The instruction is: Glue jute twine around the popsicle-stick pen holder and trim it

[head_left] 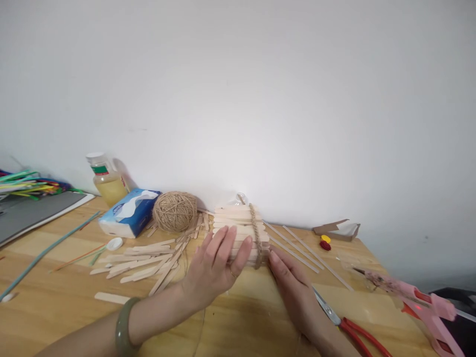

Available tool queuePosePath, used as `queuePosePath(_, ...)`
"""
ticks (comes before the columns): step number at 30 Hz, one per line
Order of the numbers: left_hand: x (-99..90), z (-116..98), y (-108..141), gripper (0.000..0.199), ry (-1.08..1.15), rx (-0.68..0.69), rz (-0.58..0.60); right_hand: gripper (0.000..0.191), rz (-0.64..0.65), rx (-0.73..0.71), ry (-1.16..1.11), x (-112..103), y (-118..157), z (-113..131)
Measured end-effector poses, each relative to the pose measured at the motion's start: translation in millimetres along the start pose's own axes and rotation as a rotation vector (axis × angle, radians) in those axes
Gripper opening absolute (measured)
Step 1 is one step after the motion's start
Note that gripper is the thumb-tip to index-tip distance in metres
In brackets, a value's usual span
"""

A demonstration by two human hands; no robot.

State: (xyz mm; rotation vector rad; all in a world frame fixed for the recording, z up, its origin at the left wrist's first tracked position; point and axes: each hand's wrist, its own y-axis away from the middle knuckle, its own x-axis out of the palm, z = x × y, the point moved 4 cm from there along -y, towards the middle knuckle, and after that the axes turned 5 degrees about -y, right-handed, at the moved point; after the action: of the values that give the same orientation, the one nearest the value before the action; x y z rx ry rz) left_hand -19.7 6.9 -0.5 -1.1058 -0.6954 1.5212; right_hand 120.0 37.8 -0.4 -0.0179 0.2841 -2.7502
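Note:
A small body of stacked wooden craft sticks (238, 213) stands on the table near the wall, with a braided twine cord (256, 233) running down its right part. My left hand (219, 260) lies over its front and left side, fingers wrapped on the sticks, a ring on one finger. At its lower right corner, my right hand (293, 282) pinches the edge near the cord's end. Behind the top, a bit of twine and something clear show. The far side of the stick piece is hidden.
Left lie loose craft sticks (141, 260), a twine ball (174, 211), a tissue pack (128, 213), a bottle (107, 183) and pipe cleaners (29, 184). Right are clear glue sticks (305, 245), red-handled scissors (329, 312), a pink glue gun (416, 292) and a cardboard piece (336, 229).

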Motion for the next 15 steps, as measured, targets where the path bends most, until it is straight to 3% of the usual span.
queuePosePath(3, 2.0, 2.5, -1.3, 0.039, 0.024, -0.031, 0.014, 0.029, -0.064, 0.020, 0.011, -6.4, -1.2, -4.6)
queuePosePath(5, 3.6, 3.8, -0.7, 0.039, 0.075, -0.070, 0.048, 0.027, -0.023, -0.001, 0.110, -2.8, -2.9, -2.9)
queuePosePath(9, 11.0, 5.4, 3.0, 0.053, 0.216, -0.183, 0.212, 0.021, 0.051, -0.176, 0.449, 11.2, -0.9, 7.9)
queuePosePath(12, 21.2, 11.3, 6.1, 0.068, 0.433, -0.365, 0.338, 0.025, 0.023, -0.386, 0.717, 7.0, 13.2, 19.7)
queuePosePath(15, 39.5, 22.1, 15.1, 0.076, 0.731, -0.686, 0.499, 0.024, -0.120, -0.544, 0.927, -31.7, 43.6, 30.2)
